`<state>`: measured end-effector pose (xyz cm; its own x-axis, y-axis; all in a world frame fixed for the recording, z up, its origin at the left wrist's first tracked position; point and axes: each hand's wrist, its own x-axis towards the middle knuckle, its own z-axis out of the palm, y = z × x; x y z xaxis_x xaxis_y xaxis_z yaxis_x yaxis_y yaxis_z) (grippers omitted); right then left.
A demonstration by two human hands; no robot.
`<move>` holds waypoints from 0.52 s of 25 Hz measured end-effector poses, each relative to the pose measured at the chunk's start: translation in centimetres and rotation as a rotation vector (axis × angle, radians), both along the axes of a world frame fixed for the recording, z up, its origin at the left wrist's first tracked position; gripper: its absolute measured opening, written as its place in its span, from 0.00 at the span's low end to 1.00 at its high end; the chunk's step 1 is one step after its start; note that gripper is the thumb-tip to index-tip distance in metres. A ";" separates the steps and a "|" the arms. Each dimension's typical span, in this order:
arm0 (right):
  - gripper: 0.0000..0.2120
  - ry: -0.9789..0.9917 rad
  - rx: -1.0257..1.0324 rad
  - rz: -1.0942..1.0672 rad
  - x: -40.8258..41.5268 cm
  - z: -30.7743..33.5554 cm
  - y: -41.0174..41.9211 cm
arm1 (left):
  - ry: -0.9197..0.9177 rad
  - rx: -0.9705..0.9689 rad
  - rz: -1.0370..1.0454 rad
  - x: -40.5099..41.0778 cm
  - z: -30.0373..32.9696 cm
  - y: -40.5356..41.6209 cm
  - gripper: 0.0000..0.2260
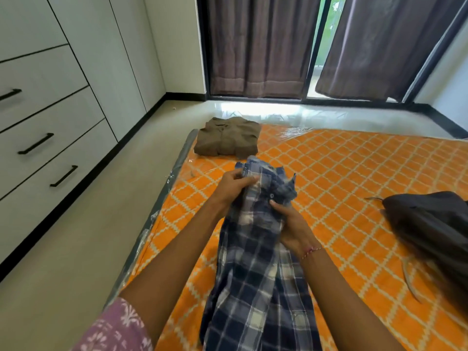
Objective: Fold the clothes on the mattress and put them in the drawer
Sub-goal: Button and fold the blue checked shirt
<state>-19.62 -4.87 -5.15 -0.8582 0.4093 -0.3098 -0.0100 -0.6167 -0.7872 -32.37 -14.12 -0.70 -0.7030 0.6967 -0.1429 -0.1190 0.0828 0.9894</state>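
Observation:
A blue and white checked shirt [255, 269] hangs from both my hands above the orange patterned mattress [342, 173]. My left hand [234, 186] grips it near the collar at the left. My right hand [291, 224] pinches the front placket just below a button. A brown shirt [228, 138] lies folded at the mattress's far left corner. A dark crumpled garment [435, 224] lies at the right edge of the mattress. White drawers with black handles [38, 143] stand shut along the left wall.
The mattress lies on a pale floor [88, 224], wrapped in clear plastic at its edges. Dark curtains [258, 46] and a sliding glass door stand beyond it. A light strap [410, 282] lies on the mattress near the dark garment.

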 end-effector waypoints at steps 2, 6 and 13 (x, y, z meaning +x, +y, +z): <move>0.16 -0.050 0.106 -0.031 -2.1 1.0 2.4 | -0.028 -0.012 0.104 -1.5 -0.5 0.7 0.15; 0.12 -0.018 0.246 -0.023 -5.0 2.7 7.3 | -0.181 0.204 0.222 -3.2 -1.1 3.0 0.10; 0.12 -0.527 0.379 0.057 -6.4 -6.7 7.9 | -0.422 -0.271 0.300 -0.6 -10.5 4.9 0.16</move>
<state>-26.02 3.05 -11.86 -0.6541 0.5313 -0.5383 0.4611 -0.2840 -0.8407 -33.02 -9.17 -11.16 -0.7073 0.3753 -0.5991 -0.5559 0.2282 0.7993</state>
